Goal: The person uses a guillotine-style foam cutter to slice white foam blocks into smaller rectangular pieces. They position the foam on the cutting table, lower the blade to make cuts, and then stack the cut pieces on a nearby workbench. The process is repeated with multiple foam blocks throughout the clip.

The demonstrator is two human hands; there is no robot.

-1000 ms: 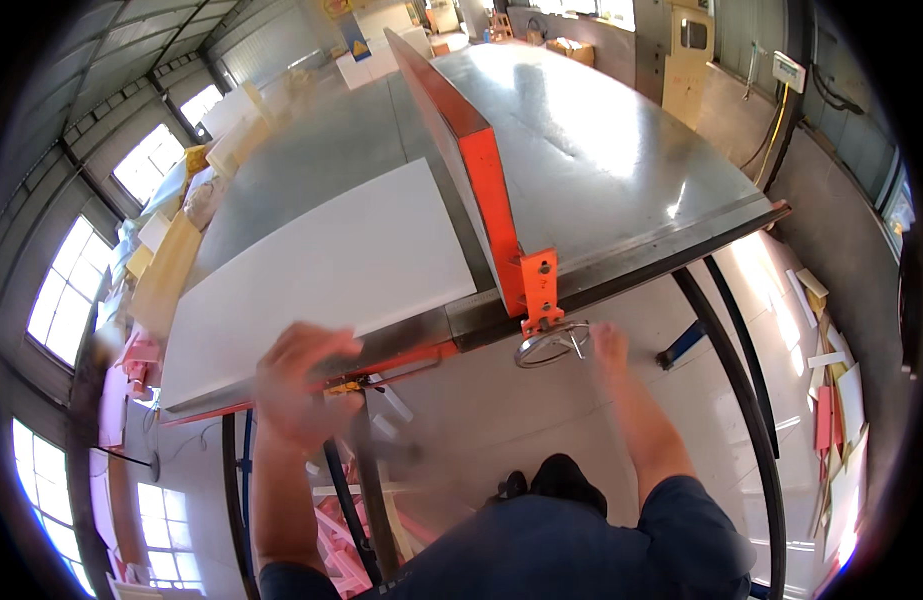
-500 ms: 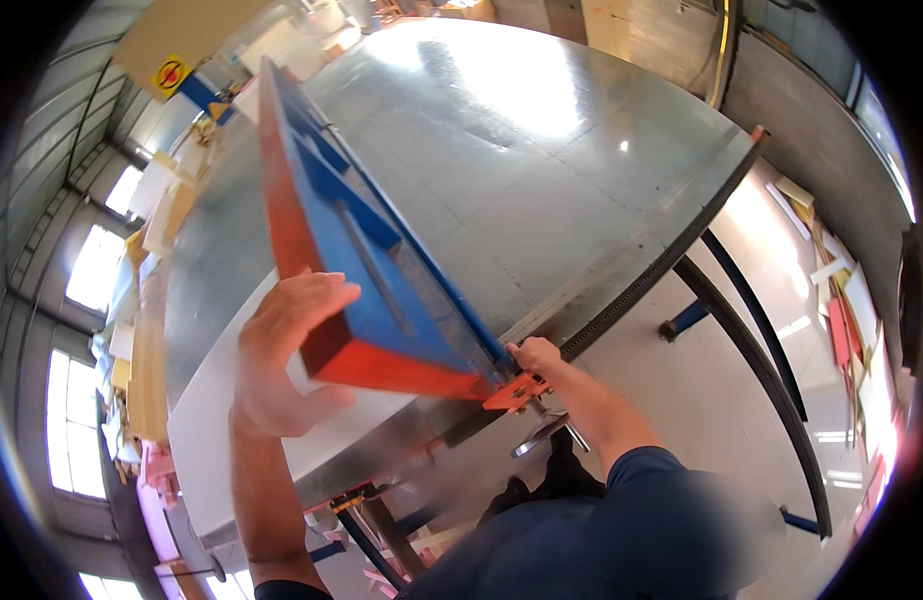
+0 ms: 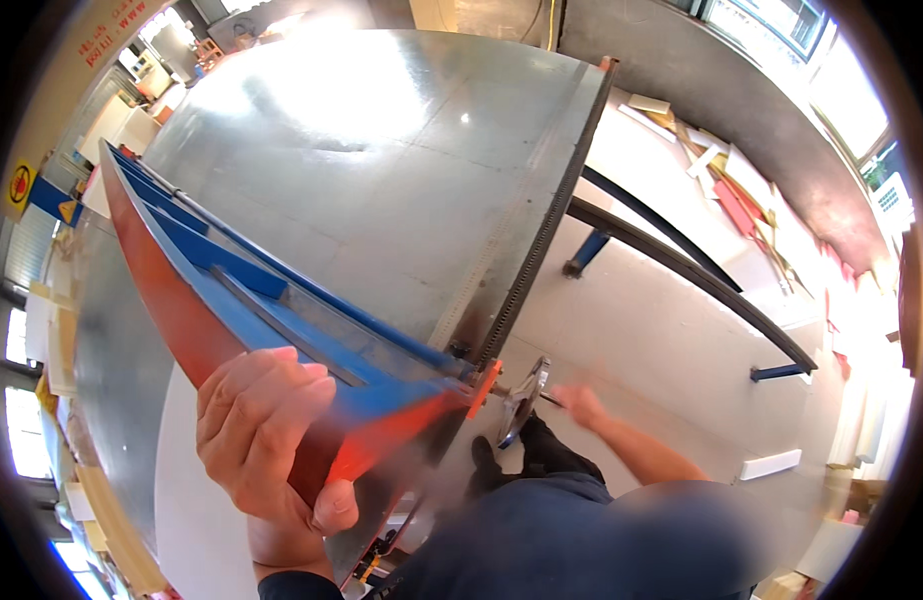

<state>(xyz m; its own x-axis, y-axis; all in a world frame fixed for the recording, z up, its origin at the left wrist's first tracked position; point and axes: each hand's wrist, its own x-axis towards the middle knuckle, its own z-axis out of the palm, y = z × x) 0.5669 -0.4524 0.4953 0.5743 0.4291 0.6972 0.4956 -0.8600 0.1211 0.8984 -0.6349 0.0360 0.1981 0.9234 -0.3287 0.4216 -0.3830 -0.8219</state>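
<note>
A long metal beam, blue inside with orange-red outer faces (image 3: 176, 310), slants across the grey metal table (image 3: 381, 215). My left hand (image 3: 256, 435) is curled round its near end corner, fingers on the orange side and thumb lower down. At the right end of this beam, a shiny handwheel (image 3: 524, 403) sits on a shaft beyond an orange end plate (image 3: 483, 388). My right hand (image 3: 579, 406) is closed at the wheel's thin crank handle; motion blurs its fingers. A blue rod (image 3: 311, 300) runs along the beam's inner side.
A toothed dark rail (image 3: 541, 235) lines the table's right edge. Beyond it are a dark bar frame with blue legs (image 3: 587, 253) and scrap boards (image 3: 721, 170) along the wall. A white block (image 3: 770, 464) lies on the floor. Pale boards (image 3: 111, 520) are stacked at left.
The view has turned right, so the beam appears farther left. My left hand has closed on the beam's corner. My right hand has moved from the rod's end to the handwheel's handle.
</note>
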